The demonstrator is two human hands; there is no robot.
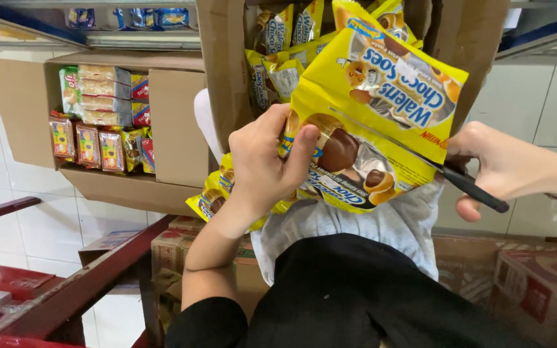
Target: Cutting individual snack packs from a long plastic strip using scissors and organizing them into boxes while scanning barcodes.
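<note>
Yellow snack bag [381, 109] gripped by left hand [269, 161]; right hand [498, 167] closed around black-handled knife [420, 154].

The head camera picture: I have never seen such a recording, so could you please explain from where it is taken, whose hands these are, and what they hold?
There is no machine here. The one picture comes from a camera worn on a person's head, looking down at that person's own two bare hands.

The left hand grips the lower edge of a yellow snack bag that shows chocolate-filled biscuits. The right hand holds a black-handled blade laid across the bag; I cannot tell whether it is a knife or scissors.

Behind the bag, an open cardboard box holds more yellow bags of the same kind. To the left, a second carton lies on its side with small snack packets stacked inside. Below are the person's dark and grey clothing, a red metal frame, and more cartons on the white tiled floor.
</note>
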